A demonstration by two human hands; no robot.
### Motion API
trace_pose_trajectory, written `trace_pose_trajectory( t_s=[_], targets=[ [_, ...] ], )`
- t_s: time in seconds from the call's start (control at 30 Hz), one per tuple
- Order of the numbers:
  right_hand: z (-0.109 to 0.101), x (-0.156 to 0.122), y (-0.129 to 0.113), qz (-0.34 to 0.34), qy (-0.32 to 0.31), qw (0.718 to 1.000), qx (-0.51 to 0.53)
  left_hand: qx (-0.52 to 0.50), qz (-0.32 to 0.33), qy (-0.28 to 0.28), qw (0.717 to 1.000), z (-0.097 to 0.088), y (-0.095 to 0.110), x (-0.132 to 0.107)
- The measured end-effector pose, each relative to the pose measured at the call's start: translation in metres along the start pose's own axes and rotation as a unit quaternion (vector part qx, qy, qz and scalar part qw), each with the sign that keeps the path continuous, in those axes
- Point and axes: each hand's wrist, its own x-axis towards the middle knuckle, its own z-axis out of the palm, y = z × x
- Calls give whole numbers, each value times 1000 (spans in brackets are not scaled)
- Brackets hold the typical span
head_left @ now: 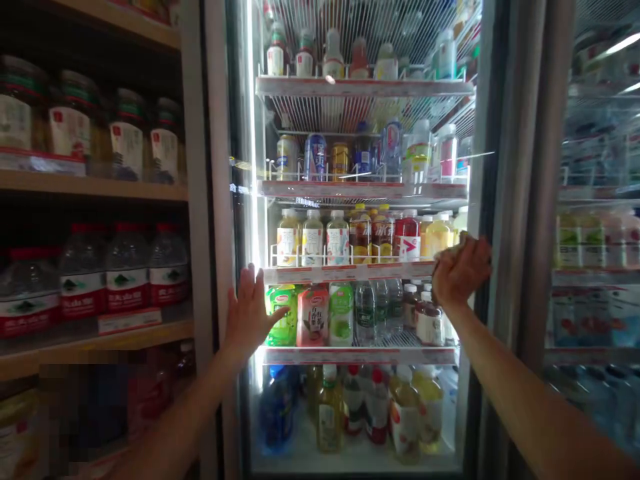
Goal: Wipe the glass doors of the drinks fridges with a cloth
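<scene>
A lit drinks fridge (360, 87) stands in front of me with several wire shelves of bottles and cans. My left hand (250, 310) is open, fingers spread, flat against the fridge's left frame beside a green bottle (283, 320) on the lower shelf. My right hand (460, 270) is curled at the right edge of the fridge, by the door's edge (493, 200) and level with the yellow juice bottles (437, 237). I cannot make out whether it holds anything.
Wooden shelves (95, 190) on the left carry jars above and red-labelled water bottles (125, 267) below. A second glass-door cooler (595, 233) stands on the right. Large bottles fill the fridge's bottom shelf (350, 413).
</scene>
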Motion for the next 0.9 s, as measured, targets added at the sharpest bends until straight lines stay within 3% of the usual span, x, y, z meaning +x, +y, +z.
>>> trace_pose_trajectory(
  t_s=[0.07,0.17,0.27,0.33,0.37,0.43,0.53,0.63,0.73,0.9],
  targets=[
    [3,-1,-8,-8,7,1000,12,-6,0,-15,1000,1,-2,2],
    [11,-34,-67,-190,-39,979,65,-7,2,-16,1000,4,-3,2],
    [19,-75,-130,-397,-127,903,108,5,3,-2,1000,3,-4,0],
    [20,-87,-145,-453,-152,869,127,13,6,7,1000,-2,-7,1],
    [18,-86,-141,-450,-153,870,128,16,5,9,1000,-5,-10,2],
    [14,-73,-114,-393,-131,903,111,24,2,4,1000,-11,-16,4],
    [12,-38,-57,-229,-51,971,47,33,2,-17,999,-15,-25,8],
    [15,-14,-34,-117,-2,993,24,33,3,-17,999,-12,-28,8],
    [23,-22,-69,-140,-5,989,56,30,4,-7,1000,-9,-27,7],
    [35,-84,-177,-323,-127,930,124,25,10,0,1000,-9,-26,6]
  ],
)
